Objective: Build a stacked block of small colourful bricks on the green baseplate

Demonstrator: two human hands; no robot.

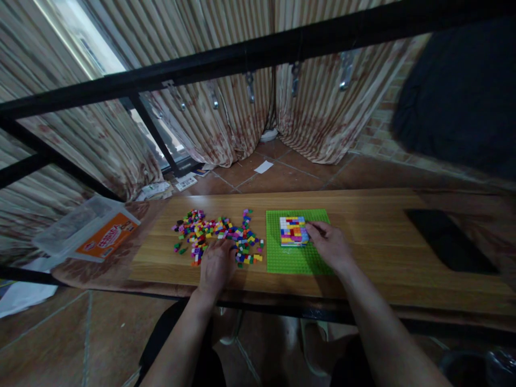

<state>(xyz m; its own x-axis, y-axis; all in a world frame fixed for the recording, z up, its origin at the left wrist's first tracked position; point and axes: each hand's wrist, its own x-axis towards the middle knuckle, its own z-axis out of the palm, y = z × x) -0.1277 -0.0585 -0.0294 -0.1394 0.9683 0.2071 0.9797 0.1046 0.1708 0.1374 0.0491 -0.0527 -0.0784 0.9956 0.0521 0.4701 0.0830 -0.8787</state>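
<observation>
A green baseplate (296, 258) lies on the wooden table (371, 242). On its far half stands a small multicoloured block of stacked bricks (293, 230). My right hand (328, 244) rests on the plate beside that block, fingers bent and touching its right side. To the left lies a scattered pile of small coloured bricks (213, 231). My left hand (216, 264) sits at the pile's near edge, fingers curled down among the bricks; what they hold, if anything, is hidden.
A black flat object (449, 239) lies on the table at the right. An orange-and-clear plastic box (91, 231) rests at the left end. A black metal frame (258, 54) crosses overhead. Curtains hang behind, with papers on the tiled floor.
</observation>
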